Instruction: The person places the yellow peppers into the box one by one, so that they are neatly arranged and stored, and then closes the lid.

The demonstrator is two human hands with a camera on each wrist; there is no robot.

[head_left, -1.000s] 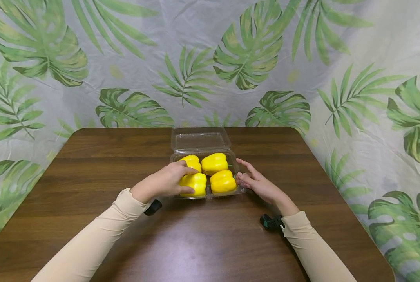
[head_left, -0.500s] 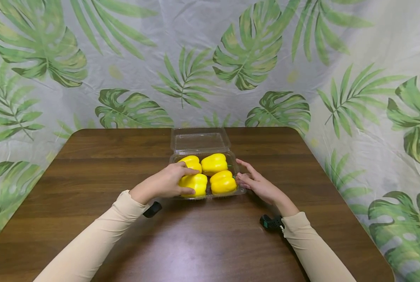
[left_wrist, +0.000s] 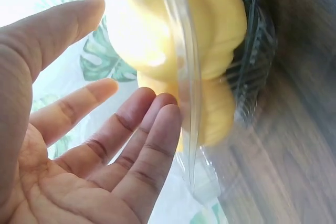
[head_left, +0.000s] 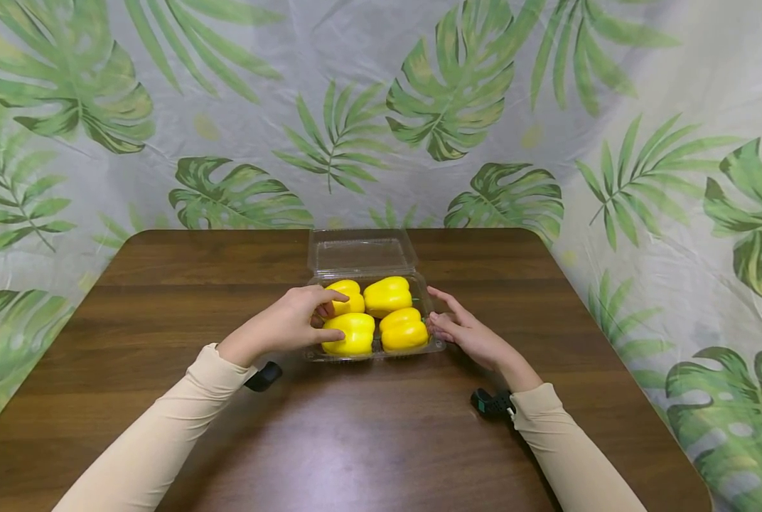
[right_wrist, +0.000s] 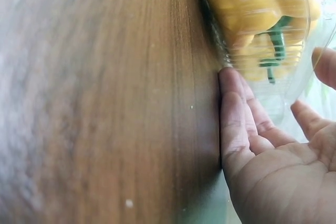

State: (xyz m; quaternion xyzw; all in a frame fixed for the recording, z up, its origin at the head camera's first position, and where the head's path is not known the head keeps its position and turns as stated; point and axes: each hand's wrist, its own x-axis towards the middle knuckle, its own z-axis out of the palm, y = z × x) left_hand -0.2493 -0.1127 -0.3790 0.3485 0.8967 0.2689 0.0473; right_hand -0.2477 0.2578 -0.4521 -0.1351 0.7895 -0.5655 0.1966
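Observation:
A clear plastic clamshell container stands on the table with its lid folded back. Yellow bell peppers fill it in two rows: the front-left pepper, front-right pepper, back-left pepper and back-right pepper. At the left rim is my left hand, thumb and fingers spread with nothing between them; its lower fingertips lie against or very near the rim. My right hand rests on the table, relaxed fingertips at the container's right wall. Green stems show through that wall.
The brown wooden table extends around the container. Behind it hangs a leaf-printed cloth, close to the lid and the table's far edge. A black wrist device sits under the right wrist, another under the left.
My left hand has let go of the front-left pepper and drawn back to the left, its thumb and fingers spreading. The right hand has stayed at the container's side.

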